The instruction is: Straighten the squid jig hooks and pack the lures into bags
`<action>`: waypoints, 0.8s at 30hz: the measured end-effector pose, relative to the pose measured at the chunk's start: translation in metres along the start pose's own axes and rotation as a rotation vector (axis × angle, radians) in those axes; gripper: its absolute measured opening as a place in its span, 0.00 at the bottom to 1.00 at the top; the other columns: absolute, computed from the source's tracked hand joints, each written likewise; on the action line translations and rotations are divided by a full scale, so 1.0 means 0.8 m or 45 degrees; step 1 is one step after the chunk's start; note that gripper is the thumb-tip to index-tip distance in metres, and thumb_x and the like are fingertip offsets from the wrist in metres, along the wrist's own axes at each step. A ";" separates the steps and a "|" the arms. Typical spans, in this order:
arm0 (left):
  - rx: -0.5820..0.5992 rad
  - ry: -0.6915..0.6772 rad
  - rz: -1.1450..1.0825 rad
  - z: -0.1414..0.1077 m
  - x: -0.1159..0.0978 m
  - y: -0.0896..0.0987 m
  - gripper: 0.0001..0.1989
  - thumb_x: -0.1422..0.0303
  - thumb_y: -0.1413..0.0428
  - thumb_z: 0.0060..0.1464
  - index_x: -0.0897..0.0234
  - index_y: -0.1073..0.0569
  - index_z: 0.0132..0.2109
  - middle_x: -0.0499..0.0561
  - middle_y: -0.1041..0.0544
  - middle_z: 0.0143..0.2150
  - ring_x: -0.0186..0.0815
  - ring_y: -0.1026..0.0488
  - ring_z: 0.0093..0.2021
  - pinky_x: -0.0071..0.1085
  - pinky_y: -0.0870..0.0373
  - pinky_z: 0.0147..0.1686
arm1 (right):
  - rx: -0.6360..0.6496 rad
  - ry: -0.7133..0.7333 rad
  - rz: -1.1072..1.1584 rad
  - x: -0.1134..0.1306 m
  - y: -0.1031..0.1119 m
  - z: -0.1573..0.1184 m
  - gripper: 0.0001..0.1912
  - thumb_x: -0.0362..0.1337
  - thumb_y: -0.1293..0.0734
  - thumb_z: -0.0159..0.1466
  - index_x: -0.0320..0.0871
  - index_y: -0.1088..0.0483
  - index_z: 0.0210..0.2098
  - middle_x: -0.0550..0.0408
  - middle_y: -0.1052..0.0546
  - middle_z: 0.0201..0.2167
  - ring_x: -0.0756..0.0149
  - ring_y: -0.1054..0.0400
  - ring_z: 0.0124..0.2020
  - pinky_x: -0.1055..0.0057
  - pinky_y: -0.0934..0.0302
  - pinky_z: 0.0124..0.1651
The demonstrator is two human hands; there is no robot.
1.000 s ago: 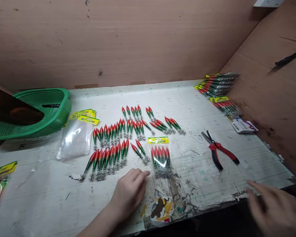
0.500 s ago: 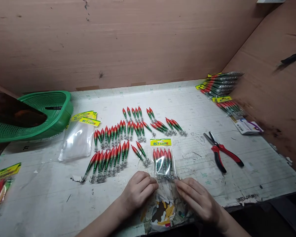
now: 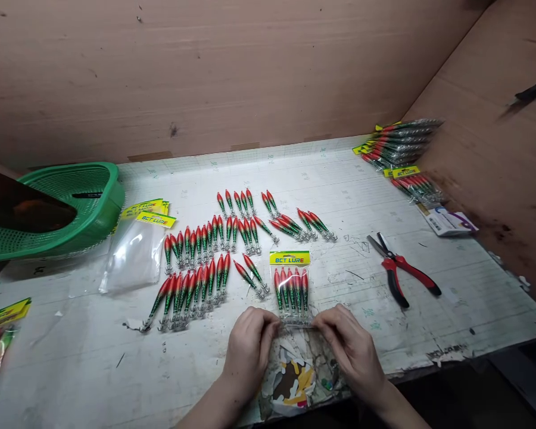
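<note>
A clear bag (image 3: 290, 289) with a yellow BCT LURE header lies flat before me, holding several red-and-green lures side by side. My left hand (image 3: 252, 342) pinches its lower left corner between thumb and fingers. At the lower right corner, my right hand (image 3: 348, 342) pinches the bag the same way. Hooks of the bagged lures lie along the lower edge between both hands. Loose lures (image 3: 196, 289) are spread in rows to the left and beyond the bag, and two lie just left of it (image 3: 251, 275).
Red-handled pliers (image 3: 402, 268) lie open at the right. Empty header bags (image 3: 134, 253) and a green basket (image 3: 98, 220) are at the left. Packed lures (image 3: 399, 146) and a small box (image 3: 446, 220) sit back right; another pack (image 3: 0, 345) lies front left.
Both hands have turned to pinch the bag's lower corners, with thumbs now showing. The bag's lower edge looks shorter and straighter. The whole view has shifted slightly.
</note>
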State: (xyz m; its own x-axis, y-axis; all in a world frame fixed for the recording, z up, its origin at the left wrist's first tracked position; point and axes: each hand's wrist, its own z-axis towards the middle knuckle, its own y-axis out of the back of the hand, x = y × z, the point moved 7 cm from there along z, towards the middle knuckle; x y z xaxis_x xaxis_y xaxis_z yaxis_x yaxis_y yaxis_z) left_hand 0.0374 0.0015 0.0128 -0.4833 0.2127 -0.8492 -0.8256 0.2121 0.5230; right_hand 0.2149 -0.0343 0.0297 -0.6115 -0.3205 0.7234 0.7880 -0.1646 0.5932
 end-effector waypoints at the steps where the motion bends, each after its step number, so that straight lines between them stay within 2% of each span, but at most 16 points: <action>1: -0.011 0.088 -0.023 -0.001 0.003 -0.002 0.08 0.70 0.49 0.60 0.60 0.30 0.32 0.51 0.25 0.29 0.38 0.29 0.32 0.31 0.35 0.33 | -0.034 -0.060 -0.029 -0.002 -0.003 -0.001 0.08 0.28 0.42 0.68 0.44 0.34 0.35 0.57 0.29 0.26 0.66 0.34 0.29 0.70 0.38 0.31; 4: -0.050 0.239 0.021 -0.001 0.008 -0.007 0.08 0.68 0.50 0.61 0.60 0.31 0.32 0.51 0.26 0.29 0.39 0.29 0.32 0.32 0.36 0.34 | -0.145 -0.197 -0.123 -0.007 -0.013 -0.004 0.08 0.31 0.42 0.69 0.44 0.35 0.33 0.57 0.30 0.25 0.65 0.36 0.28 0.69 0.42 0.31; 9: -0.119 0.244 0.231 0.004 0.005 -0.016 0.09 0.67 0.52 0.62 0.59 0.33 0.32 0.50 0.26 0.28 0.38 0.29 0.29 0.30 0.38 0.30 | -0.248 -0.362 -0.250 -0.014 -0.024 -0.008 0.10 0.34 0.43 0.69 0.45 0.37 0.30 0.57 0.30 0.25 0.64 0.37 0.28 0.68 0.46 0.34; 13: -0.159 0.237 0.353 0.007 0.002 -0.018 0.10 0.68 0.54 0.61 0.59 0.36 0.30 0.48 0.28 0.24 0.36 0.30 0.25 0.28 0.41 0.25 | -0.248 -0.482 -0.309 -0.018 -0.029 -0.007 0.12 0.35 0.43 0.67 0.46 0.40 0.27 0.58 0.31 0.23 0.63 0.38 0.27 0.67 0.48 0.35; 18: -0.094 0.339 0.475 0.012 0.004 -0.020 0.10 0.70 0.52 0.58 0.59 0.38 0.28 0.45 0.33 0.19 0.34 0.34 0.20 0.26 0.45 0.22 | -0.208 -0.592 -0.351 -0.021 -0.033 -0.004 0.11 0.35 0.43 0.65 0.47 0.43 0.25 0.58 0.33 0.22 0.62 0.40 0.28 0.66 0.50 0.36; 20: -0.064 0.365 0.516 0.014 0.006 -0.020 0.10 0.70 0.52 0.57 0.59 0.38 0.27 0.44 0.34 0.19 0.33 0.34 0.20 0.26 0.46 0.22 | -0.187 -0.626 -0.352 -0.023 -0.034 -0.003 0.11 0.35 0.43 0.63 0.47 0.43 0.24 0.58 0.34 0.22 0.61 0.40 0.29 0.66 0.50 0.36; 24: -0.057 0.303 0.542 0.017 0.006 -0.017 0.11 0.69 0.53 0.57 0.59 0.38 0.26 0.46 0.31 0.24 0.34 0.31 0.25 0.27 0.41 0.25 | -0.186 -0.684 -0.333 -0.030 -0.034 -0.002 0.09 0.35 0.43 0.61 0.47 0.44 0.24 0.55 0.35 0.26 0.58 0.41 0.32 0.65 0.51 0.36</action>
State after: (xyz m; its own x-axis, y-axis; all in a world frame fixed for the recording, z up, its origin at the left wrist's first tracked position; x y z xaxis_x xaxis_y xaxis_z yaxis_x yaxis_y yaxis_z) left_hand 0.0502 0.0124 0.0024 -0.8294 0.0463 -0.5568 -0.5496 0.1114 0.8280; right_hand 0.2082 -0.0236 -0.0041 -0.7059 0.2567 0.6601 0.5855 -0.3129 0.7478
